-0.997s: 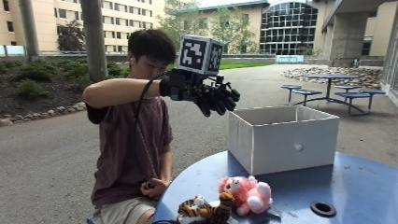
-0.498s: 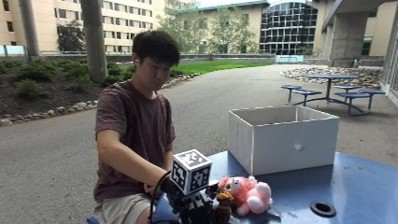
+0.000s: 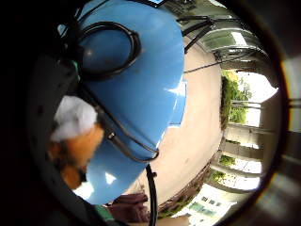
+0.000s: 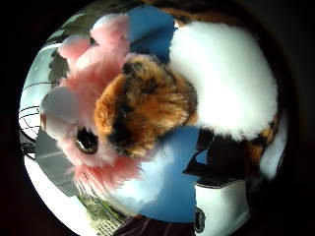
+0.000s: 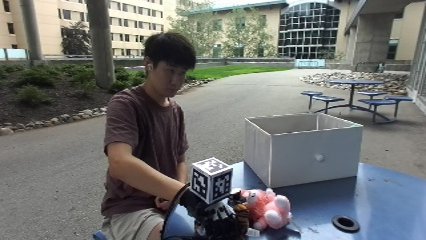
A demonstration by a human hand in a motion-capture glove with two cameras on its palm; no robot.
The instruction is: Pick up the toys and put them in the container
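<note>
- outside view: the white container (image 5: 303, 149) stands open-topped on the blue worktop (image 5: 373, 200); its inside cannot be seen. the gloved right hand (image 5: 216, 222) is down on the orange-and-black toy (image 5: 238, 214) at the worktop's near edge; whether its fingers are closed is hidden. the pink toy (image 5: 267, 208) lies just beside, toward the container.
- little-finger palm view: orange toy (image 3: 75, 141) close to the palm, over the worktop (image 3: 136, 84).
- thumb palm view: orange toy (image 4: 147, 105) touches the pink toy (image 4: 83, 98).
</note>
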